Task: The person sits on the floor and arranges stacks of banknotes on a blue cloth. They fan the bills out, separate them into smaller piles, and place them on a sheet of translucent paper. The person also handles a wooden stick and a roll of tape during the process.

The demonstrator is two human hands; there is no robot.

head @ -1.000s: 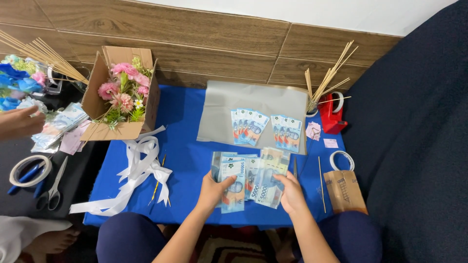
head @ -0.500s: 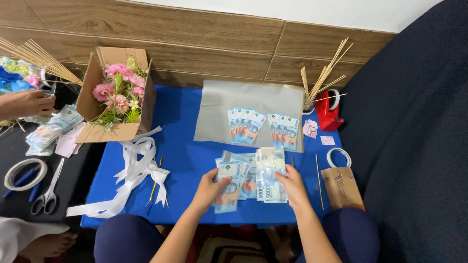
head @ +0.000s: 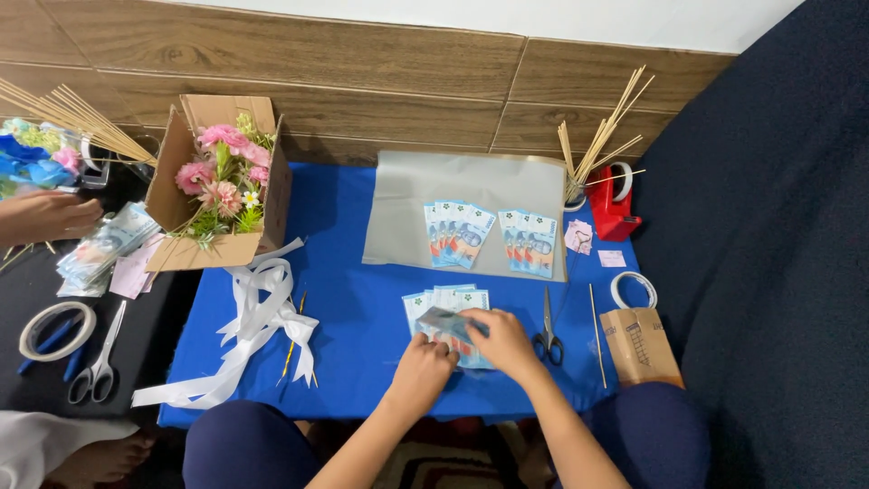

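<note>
We are pinching a folded banknote (head: 441, 322) between both hands, left hand (head: 424, 362) and right hand (head: 501, 337) fingers closing on it, over the banknote stack (head: 444, 299) on the blue surface (head: 353, 308), scissors (head: 547, 337) lying just right.

Blue surface (head: 353, 308); pale blue banknotes (head: 448, 312); grey sheet (head: 453, 186); white ribbon (head: 258, 317); pink flowers (head: 222, 167) in brown box (head: 172, 195); red tape dispenser (head: 611, 208).

Setting as seen from my seat: a low table under a blue cloth (head: 353, 299) stands against a wall of wood-grain panels (head: 299, 63), white above. A dark navy sofa (head: 778, 226) rises at my right; dark flooring (head: 149, 335) lies at my left. Lighting is even.
</note>
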